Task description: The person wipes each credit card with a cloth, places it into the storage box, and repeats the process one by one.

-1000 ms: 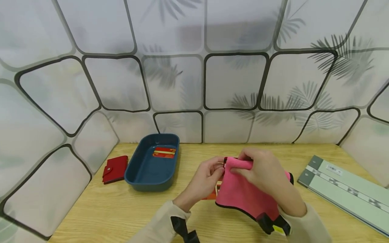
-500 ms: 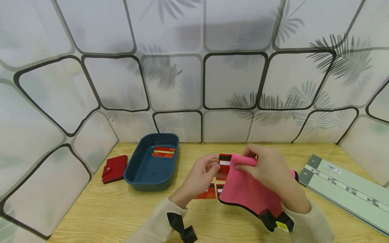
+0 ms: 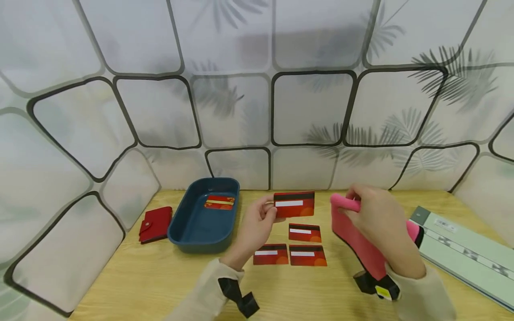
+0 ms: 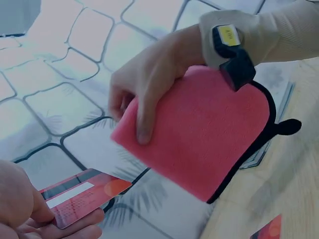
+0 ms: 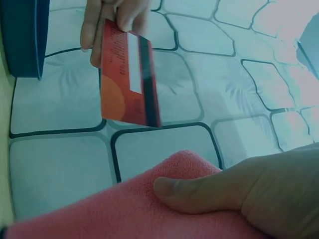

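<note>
My left hand pinches a red bank card by its left edge, raised over the table. The card's back faces me, showing a dark stripe and a white strip. In my right hand is a folded pink cleaning cloth with black edging, which hangs down from thumb and fingers. Cloth and card are apart; the right wrist view shows the thumb pressing on the cloth. Below the held card, three more red cards lie on the table, one of them a card behind the other two.
A blue tray stands to the left with a red and gold card inside. Beside it lies a red snap wallet. A pale green binder lies at the right, near my right forearm. A patterned wall closes off the back.
The cloth has moved off the card to the right with my right hand. My left hand's card, earlier mostly covered, is now fully visible, and the cards on the table are uncovered.
</note>
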Action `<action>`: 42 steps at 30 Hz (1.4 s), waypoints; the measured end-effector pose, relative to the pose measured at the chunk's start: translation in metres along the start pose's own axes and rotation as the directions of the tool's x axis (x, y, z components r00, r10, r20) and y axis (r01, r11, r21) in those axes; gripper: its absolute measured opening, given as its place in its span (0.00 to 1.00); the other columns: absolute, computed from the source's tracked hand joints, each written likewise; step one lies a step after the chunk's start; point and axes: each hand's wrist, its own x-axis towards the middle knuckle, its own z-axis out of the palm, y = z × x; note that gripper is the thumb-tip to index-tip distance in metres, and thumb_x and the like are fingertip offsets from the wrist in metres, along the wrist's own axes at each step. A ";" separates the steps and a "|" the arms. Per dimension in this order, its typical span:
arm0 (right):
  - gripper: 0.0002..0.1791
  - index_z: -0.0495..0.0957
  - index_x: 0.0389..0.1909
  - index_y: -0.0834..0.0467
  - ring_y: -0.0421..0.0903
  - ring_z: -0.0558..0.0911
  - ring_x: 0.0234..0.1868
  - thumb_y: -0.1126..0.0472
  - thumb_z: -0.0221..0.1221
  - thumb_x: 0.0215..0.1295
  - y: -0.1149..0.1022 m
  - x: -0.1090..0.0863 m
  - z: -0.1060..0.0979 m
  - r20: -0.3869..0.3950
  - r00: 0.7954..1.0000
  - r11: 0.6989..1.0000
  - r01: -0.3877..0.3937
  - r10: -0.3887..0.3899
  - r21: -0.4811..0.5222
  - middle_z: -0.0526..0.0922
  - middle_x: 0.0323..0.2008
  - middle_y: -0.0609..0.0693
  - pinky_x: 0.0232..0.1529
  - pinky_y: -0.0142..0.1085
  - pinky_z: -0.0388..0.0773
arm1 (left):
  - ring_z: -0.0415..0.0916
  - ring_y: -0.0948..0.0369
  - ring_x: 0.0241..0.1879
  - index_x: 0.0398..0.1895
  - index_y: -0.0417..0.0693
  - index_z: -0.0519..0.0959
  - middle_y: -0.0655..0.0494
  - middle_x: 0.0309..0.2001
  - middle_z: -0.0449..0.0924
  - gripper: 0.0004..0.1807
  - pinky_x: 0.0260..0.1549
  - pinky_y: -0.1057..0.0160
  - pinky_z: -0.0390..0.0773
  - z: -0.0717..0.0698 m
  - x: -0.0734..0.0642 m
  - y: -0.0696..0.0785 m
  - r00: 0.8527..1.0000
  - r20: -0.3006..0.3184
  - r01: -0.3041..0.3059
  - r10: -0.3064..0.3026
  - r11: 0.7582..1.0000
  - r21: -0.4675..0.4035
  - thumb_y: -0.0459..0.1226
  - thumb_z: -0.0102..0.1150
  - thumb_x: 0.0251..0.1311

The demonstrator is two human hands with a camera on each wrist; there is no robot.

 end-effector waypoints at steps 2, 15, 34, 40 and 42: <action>0.13 0.75 0.24 0.54 0.48 0.69 0.19 0.62 0.73 0.45 0.001 -0.001 -0.002 -0.025 1.000 1.000 -0.010 0.010 -0.005 0.72 0.16 0.47 0.17 0.37 0.59 | 0.83 0.44 0.39 0.55 0.26 0.71 0.27 0.43 0.80 0.16 0.38 0.61 0.83 -0.003 0.002 -0.001 0.999 -0.029 -0.015 0.014 1.000 -0.024 0.21 0.41 0.67; 0.15 0.76 0.25 0.56 0.45 0.69 0.18 0.64 0.74 0.42 -0.006 -0.004 0.000 -0.130 0.989 0.997 0.073 -0.070 0.019 0.73 0.16 0.47 0.20 0.37 0.62 | 0.83 0.51 0.27 0.61 0.32 0.63 0.36 0.32 0.80 0.24 0.41 0.54 0.83 -0.011 0.005 0.004 0.997 -0.061 0.036 -0.041 0.996 -0.076 0.19 0.43 0.61; 0.16 0.75 0.26 0.55 0.42 0.67 0.18 0.63 0.74 0.41 -0.013 -0.006 0.005 -0.064 0.993 0.993 0.103 -0.100 0.049 0.71 0.16 0.44 0.21 0.35 0.62 | 0.84 0.53 0.39 0.59 0.37 0.73 0.37 0.48 0.79 0.26 0.40 0.58 0.83 -0.008 0.003 0.004 0.999 -0.029 0.043 -0.044 0.998 -0.050 0.20 0.49 0.55; 0.15 0.75 0.27 0.55 0.42 0.69 0.20 0.59 0.74 0.45 -0.021 -0.006 0.007 0.049 0.997 0.996 0.055 -0.059 0.076 0.73 0.18 0.45 0.21 0.35 0.64 | 0.85 0.52 0.32 0.52 0.35 0.78 0.36 0.38 0.82 0.14 0.32 0.63 0.84 -0.010 0.003 0.001 0.995 -0.098 0.031 -0.032 0.999 -0.008 0.32 0.53 0.67; 0.16 0.75 0.27 0.55 0.42 0.69 0.20 0.59 0.75 0.45 -0.023 -0.006 0.007 0.065 0.996 0.995 0.048 -0.054 0.086 0.74 0.19 0.45 0.21 0.35 0.64 | 0.81 0.58 0.24 0.49 0.36 0.80 0.40 0.31 0.81 0.13 0.27 0.68 0.81 -0.010 0.003 0.000 0.990 -0.137 0.025 -0.016 0.998 0.062 0.35 0.53 0.68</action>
